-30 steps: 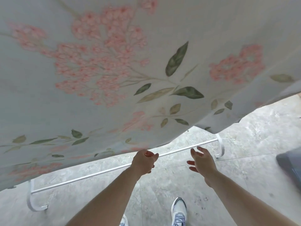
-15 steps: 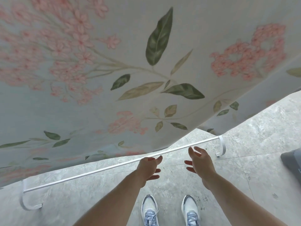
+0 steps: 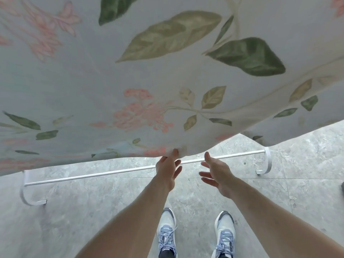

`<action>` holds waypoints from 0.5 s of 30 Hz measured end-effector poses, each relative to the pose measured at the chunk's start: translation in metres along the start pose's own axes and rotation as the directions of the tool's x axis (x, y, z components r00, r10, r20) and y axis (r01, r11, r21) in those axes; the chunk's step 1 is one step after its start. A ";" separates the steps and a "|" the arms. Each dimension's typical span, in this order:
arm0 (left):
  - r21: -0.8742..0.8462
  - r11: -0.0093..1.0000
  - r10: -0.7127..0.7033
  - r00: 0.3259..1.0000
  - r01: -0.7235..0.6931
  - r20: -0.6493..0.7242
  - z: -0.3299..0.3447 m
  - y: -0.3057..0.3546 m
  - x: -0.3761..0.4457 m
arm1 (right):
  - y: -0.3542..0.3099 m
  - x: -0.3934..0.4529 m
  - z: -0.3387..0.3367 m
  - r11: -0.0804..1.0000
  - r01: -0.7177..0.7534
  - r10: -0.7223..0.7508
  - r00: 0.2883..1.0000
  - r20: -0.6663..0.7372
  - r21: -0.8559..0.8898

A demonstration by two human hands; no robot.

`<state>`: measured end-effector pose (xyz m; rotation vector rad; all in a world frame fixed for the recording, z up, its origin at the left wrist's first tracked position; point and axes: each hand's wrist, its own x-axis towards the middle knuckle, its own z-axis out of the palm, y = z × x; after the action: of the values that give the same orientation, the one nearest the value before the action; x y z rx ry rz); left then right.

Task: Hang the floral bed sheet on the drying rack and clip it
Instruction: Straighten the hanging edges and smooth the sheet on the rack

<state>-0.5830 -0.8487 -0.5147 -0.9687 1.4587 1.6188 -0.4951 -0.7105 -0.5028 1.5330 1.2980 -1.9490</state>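
Observation:
The floral bed sheet, pale with pink blossoms and green leaves, hangs in front of me and fills the upper two thirds of the head view. Its lower hem runs just above my hands. My left hand reaches up, one fingertip touching the hem, the other fingers straight. My right hand hovers just below the hem with fingers spread, holding nothing. The drying rack's white bottom bar crosses the floor beneath the sheet; the rack's upper part is hidden by the cloth. No clip is in view.
The rack's curved white feet stand at the left and right. Grey stone floor tiles lie below. My two light sneakers stand close behind the bar. A dark object shows at the right edge.
I have come closer to the sheet, so its pattern looks larger. My left hand has risen to the hem and straightened its fingers. My right hand stays spread beside it.

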 end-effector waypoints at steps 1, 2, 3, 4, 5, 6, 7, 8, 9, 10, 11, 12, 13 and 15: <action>0.032 0.999 0.004 1.000 -0.003 -0.019 -0.004 -0.003 0.001 | -0.002 0.005 0.007 0.999 -0.025 0.025 1.000 0.003 0.042; 0.062 0.998 0.008 0.999 -0.006 -0.042 -0.009 -0.006 0.003 | -0.004 0.010 0.015 0.995 -0.047 0.047 0.999 -0.002 0.091; 0.091 0.996 0.016 0.998 -0.010 -0.066 -0.013 -0.009 0.005 | -0.005 0.016 0.021 0.988 -0.062 0.065 0.998 -0.014 0.141; 0.116 0.993 0.023 0.995 -0.012 -0.092 -0.017 -0.011 0.007 | -0.006 0.021 0.027 0.983 -0.067 0.074 0.997 -0.034 0.173; 0.140 0.990 0.035 0.992 -0.018 -0.123 -0.021 -0.013 0.010 | -0.005 0.029 0.033 0.981 -0.059 0.072 0.995 -0.065 0.183; 0.169 0.985 0.055 0.987 -0.030 -0.149 -0.024 -0.014 0.013 | -0.003 0.033 0.038 0.981 -0.046 0.066 0.993 -0.099 0.189; 0.201 0.978 0.080 0.982 -0.045 -0.169 -0.025 -0.014 0.015 | -0.001 0.038 0.041 0.979 -0.032 0.059 0.990 -0.130 0.200; 0.230 0.971 0.107 0.976 -0.062 -0.188 -0.025 -0.013 0.016 | 0.001 0.040 0.045 0.975 -0.024 0.060 0.986 -0.156 0.222; 0.253 0.964 0.132 0.969 -0.077 -0.207 -0.023 -0.013 0.019 | 0.005 0.046 0.046 0.972 -0.014 0.059 0.981 -0.187 0.236; 0.270 0.959 0.152 0.963 -0.089 -0.223 -0.021 -0.013 0.021 | 0.007 0.051 0.047 0.969 0.001 0.056 0.973 -0.222 0.248; 0.284 0.954 0.164 0.958 -0.094 -0.235 -0.018 -0.012 0.025 | 0.010 0.058 0.047 0.969 0.014 0.051 0.966 -0.254 0.247; 0.299 0.949 0.176 0.953 -0.098 -0.247 -0.016 -0.011 0.027 | 0.011 0.062 0.048 0.969 0.027 0.045 0.958 -0.284 0.244; 0.325 0.940 0.193 0.946 -0.102 -0.262 -0.014 -0.011 0.032 | 0.012 0.068 0.048 0.971 0.043 0.034 0.949 -0.312 0.235; 0.408 0.907 0.223 0.938 -0.100 -0.266 -0.011 -0.011 0.040 | 0.015 0.076 0.047 0.980 0.058 0.011 0.939 -0.343 0.191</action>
<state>-0.5898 -0.8572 -0.5560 -0.9100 2.0328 1.2482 -0.5394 -0.7364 -0.5776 2.0379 1.2845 -1.9348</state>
